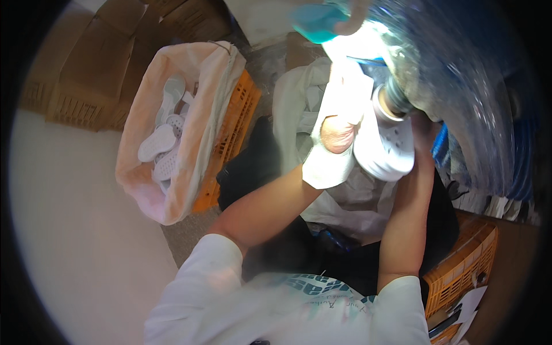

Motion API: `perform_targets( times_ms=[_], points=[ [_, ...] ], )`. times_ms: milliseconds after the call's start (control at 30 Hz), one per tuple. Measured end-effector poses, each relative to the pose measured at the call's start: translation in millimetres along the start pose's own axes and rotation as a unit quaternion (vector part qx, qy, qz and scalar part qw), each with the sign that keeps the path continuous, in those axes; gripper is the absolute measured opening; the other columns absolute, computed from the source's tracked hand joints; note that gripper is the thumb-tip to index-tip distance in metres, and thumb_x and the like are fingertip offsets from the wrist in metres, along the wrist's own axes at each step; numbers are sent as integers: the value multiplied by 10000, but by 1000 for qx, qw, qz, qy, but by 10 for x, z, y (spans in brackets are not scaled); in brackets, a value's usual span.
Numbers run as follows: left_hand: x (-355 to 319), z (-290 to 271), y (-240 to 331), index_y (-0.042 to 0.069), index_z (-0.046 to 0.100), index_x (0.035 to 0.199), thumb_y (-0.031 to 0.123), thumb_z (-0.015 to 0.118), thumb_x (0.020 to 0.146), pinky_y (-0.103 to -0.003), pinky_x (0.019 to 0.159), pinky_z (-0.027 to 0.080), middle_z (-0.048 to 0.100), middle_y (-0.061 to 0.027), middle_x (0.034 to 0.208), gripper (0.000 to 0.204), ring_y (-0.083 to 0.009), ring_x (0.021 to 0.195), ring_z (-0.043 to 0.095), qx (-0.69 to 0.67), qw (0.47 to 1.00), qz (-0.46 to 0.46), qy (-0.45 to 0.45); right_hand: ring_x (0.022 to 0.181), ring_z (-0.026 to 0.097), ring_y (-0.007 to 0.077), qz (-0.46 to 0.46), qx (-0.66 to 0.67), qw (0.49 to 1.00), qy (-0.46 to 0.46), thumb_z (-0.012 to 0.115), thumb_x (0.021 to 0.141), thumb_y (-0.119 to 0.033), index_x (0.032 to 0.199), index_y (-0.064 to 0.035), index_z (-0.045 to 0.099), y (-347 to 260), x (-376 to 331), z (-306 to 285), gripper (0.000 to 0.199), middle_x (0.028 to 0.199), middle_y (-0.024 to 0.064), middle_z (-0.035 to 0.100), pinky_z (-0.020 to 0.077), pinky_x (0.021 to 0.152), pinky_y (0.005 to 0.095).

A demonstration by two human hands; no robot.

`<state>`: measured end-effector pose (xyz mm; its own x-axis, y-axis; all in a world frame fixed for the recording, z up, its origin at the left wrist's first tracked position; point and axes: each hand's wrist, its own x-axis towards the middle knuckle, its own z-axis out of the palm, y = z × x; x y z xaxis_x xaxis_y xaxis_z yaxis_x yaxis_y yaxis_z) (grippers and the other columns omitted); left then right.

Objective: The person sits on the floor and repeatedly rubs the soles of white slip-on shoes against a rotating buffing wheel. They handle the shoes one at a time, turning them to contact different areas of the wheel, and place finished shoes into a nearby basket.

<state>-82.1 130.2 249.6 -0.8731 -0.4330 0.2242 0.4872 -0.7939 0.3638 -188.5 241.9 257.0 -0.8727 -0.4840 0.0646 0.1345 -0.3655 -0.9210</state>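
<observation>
A white clog (386,150) with holes in its upper hangs in front of me, its opening around the end of a dark ribbed cylinder (395,96). My right hand (422,129) is at the clog's right side, mostly behind it, and appears to hold it; its fingers are hidden. Close along the clog's left side is my left hand (338,123), in a white glove that leaves a patch of skin bare near the wrist. Strong light washes out its fingers. Above, a teal object (317,23) sits beside a skin-toned curved shape (353,18) I cannot identify.
At left stands an orange crate (233,123) with a pale cloth-lined basket holding several white shoe parts (158,142). A white sack (290,95) with white pieces lies below my hands. Clear plastic sheeting (460,69) hangs at right, above another orange crate (466,261). Cardboard (86,63) stands far left.
</observation>
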Motion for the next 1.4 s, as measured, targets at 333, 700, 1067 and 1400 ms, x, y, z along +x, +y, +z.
perform_targets(
  times_ms=[333,700,1067,1400],
  points=[
    [214,74,43,-116,407,1306,87,627,771,-343,980,468,571,-180,1233,613,-239,1097,594,58,997,36,-33,1100,591,215,-118,-67,990,25,587,943,-152,1271,-30,530,237,168,-245,355,1251,90,571,489,918,378],
    [-9,69,-65,-22,596,1129,167,643,889,-381,886,526,663,-113,1088,310,-222,976,651,-36,992,-17,124,1201,540,297,-95,4,968,231,586,884,-38,1389,11,405,-229,-892,-1538,539,1344,152,516,430,1048,440],
    [-104,266,-169,33,624,1092,206,679,879,-372,835,541,682,-90,1019,279,-212,907,664,-111,987,-97,58,990,661,336,115,-2,989,98,549,741,-79,1412,155,237,-286,-2207,-379,776,1259,292,513,615,602,326],
    [86,-10,-34,38,623,1100,221,677,881,-374,839,539,681,-90,1026,291,-213,916,663,-48,995,-51,76,755,705,364,104,-7,991,79,484,748,-132,1369,186,277,-436,-1341,20,727,1082,319,602,630,629,330]
  ],
)
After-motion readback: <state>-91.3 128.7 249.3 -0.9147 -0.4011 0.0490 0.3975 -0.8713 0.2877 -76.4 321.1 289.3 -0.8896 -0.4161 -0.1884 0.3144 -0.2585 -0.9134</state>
